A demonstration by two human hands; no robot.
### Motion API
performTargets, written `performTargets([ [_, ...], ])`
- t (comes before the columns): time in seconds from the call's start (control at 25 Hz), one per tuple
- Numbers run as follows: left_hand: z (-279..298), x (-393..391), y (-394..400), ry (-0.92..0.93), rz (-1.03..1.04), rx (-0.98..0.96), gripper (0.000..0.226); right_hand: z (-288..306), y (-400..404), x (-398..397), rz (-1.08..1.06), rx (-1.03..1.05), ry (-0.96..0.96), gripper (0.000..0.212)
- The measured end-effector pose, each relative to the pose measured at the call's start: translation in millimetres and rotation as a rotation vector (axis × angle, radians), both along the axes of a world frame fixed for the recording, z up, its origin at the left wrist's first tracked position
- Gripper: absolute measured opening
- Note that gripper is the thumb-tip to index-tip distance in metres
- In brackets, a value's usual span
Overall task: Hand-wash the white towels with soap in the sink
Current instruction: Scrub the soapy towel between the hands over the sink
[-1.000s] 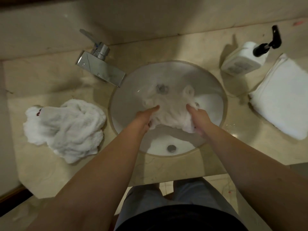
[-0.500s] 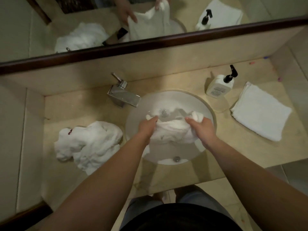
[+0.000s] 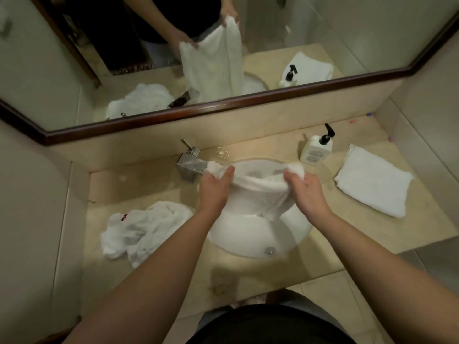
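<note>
Towel (image 3: 258, 194) hangs over the sink (image 3: 250, 240), each top corner pinched in the grip of the left hand (image 3: 215, 188) and right hand (image 3: 306, 191); a crumpled towel (image 3: 144, 229) seems washed, a folded towel (image 3: 372, 180) probably waits.

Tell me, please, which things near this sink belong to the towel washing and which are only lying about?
Belong to the job:
held towel, gripped by left hand and right hand
sink
soap bottle
faucet
crumpled towel
folded towel

Lying about:
mirror
small pink bits on the counter
</note>
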State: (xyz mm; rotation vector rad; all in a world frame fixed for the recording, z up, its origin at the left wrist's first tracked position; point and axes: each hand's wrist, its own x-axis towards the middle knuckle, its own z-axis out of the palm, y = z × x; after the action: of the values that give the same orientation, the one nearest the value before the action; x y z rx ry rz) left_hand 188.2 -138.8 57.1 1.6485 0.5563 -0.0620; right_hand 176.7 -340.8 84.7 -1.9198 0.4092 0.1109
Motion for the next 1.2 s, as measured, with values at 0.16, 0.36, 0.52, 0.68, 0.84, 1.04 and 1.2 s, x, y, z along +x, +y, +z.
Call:
performTargets([
  [0.16,27.0,5.1,-22.3,-0.067,0.01,-0.079,0.029,43.2,30.6,10.4,-0.13,0.266,-0.073,0.024],
  [0.36,56.1,14.4,-59.9,-0.074,0.067,-0.304,0.04,66.3,65.1,37.9,-0.311,0.449,-0.099,0.043],
  [0.52,77.9,25.3,-69.5,-0.057,0.226,-0.439,0.036,62.9,75.7,43.2,-0.325,0.357,-0.098,0.04],
  [0.68,65.5,46.6,-55.5,0.015,0.192,-0.336,0.039,46.6,85.5,14.6,-0.069,0.178,-0.125,0.043],
  [0.84,47.8,32.7,-75.5,0.11,0.06,-0.375,0.04,48.2,67.6,55.9,-0.184,0.036,-0.152,0.051],
  [1.04,49.1,50.5,-76.5,0.219,0.188,-0.481,0.078,26.6,71.1,41.2,0.014,0.048,-0.044,0.045],
  [1.2,41.5,45.6,-94.3,0.296,0.189,-0.478,0.072,27.2,52.7,62.3,-0.034,0.067,-0.07,0.05],
])
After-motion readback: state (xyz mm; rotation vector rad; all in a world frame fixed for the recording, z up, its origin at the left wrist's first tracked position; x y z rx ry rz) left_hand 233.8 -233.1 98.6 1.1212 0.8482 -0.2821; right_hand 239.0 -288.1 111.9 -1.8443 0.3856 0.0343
